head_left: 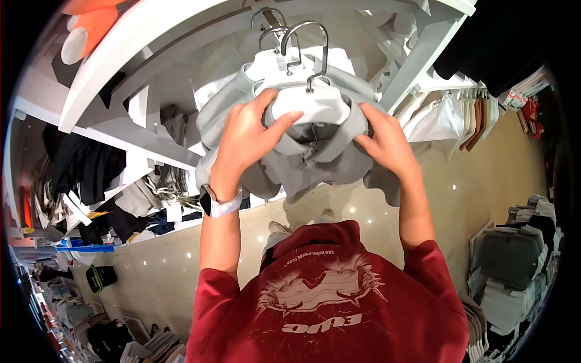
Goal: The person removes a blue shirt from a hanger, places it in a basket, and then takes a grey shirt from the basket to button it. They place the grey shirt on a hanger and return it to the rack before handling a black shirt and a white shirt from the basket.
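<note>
At 12 o'clock, your left hand [257,130] grips a white plastic hanger [311,104] and grey collared fabric shirt [296,172], your right hand [385,139] pinching the shirt collar [346,138] at 3 o'clock.

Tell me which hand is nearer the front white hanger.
Left: the left hand has its thumb on the front white hanger; the right hand holds the collar beyond its right end.

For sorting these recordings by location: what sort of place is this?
Probably a clothing shop: a grey collared shirt on a white hanger, more garments hanging in a row at the right, and stacks of clothes lower down.
</note>
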Demonstrator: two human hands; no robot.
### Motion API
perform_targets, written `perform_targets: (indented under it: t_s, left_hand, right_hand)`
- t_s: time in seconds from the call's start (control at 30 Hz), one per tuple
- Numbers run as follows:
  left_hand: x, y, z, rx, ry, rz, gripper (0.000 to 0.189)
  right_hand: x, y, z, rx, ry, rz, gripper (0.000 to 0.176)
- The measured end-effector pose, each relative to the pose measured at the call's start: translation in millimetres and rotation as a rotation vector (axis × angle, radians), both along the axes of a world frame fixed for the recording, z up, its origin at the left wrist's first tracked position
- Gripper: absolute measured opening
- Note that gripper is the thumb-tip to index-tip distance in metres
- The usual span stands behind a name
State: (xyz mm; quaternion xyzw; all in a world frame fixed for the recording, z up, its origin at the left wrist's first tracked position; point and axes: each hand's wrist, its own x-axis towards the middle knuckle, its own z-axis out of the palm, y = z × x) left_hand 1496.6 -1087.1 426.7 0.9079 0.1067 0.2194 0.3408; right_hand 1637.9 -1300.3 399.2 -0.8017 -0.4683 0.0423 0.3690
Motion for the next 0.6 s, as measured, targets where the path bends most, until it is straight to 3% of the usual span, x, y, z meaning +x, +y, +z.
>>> perform_targets:
  t_s: [0.07,0.2,0.3,0.4,0.47,0.6]
  left_hand:
    - [9,9,-7,-0.035,-0.050,0.060,0.043]
    - [10,22,-24,0.025,-0.113,0.115,0.042]
    - [12,27,-28,0.053,-0.038,0.173,0.040]
    - [23,34,-33,0.127,0.048,0.172,0.041]
    - [35,44,-41,0.137,-0.203,0.138,0.044]
    - [37,49,-41,0.149,-0.169,0.151,0.046]
  right_hand:
    - [14,11,-6,-0.013,-0.025,0.023,0.035]
    - [28,28,-21,-0.010,-0.037,0.099,0.031]
    - [40,37,-33,0.019,-0.001,0.144,0.027]
    - [54,48,-36,-0.015,-0.042,0.179,0.036]
    - [64,57,-32,0.011,-0.028,0.176,0.034]
    - [74,68,-35,0.050,-0.062,0.194,0.034]
